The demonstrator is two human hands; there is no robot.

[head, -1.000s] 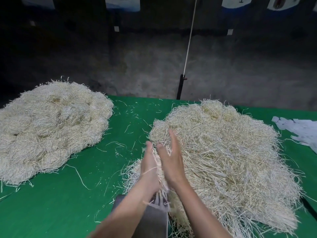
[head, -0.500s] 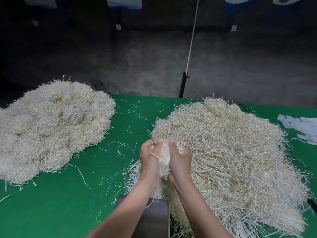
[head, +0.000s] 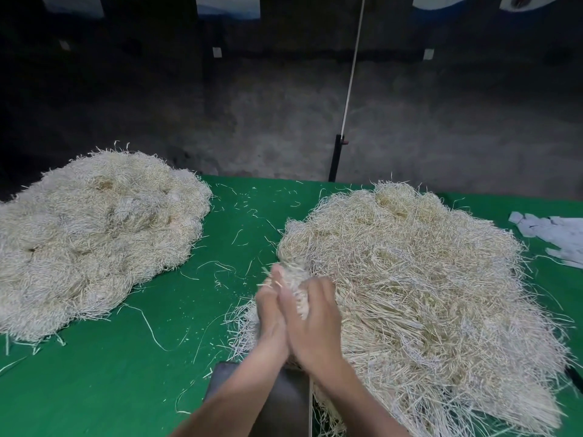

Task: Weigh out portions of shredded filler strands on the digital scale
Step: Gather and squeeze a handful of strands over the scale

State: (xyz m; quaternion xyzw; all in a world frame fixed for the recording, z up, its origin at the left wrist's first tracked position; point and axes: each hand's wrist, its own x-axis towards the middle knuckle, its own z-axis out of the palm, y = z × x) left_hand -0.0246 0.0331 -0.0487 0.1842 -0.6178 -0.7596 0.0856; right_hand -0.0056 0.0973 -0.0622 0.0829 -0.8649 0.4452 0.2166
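A big heap of pale shredded filler strands [head: 426, 294] lies on the right half of the green table [head: 126, 373]. At its near left edge my left hand [head: 269, 305] and my right hand [head: 315, 320] press together around a small bunch of strands [head: 295, 280], whose tips stick out above the fingers. A second heap of strands [head: 94, 228] lies at the left. The grey platform of the digital scale [head: 284, 402] shows under my forearms at the bottom edge; its display is hidden.
Loose single strands are scattered over the green cloth between the two heaps. White paper pieces [head: 558, 234] lie at the right edge. A white cord on a black post [head: 336, 156] stands behind the table's far edge, before a dark wall.
My hands went from reaching flat into the right heap to closing on a bunch of strands. Now the palms are pressed closer together and the bunch is squeezed narrower.
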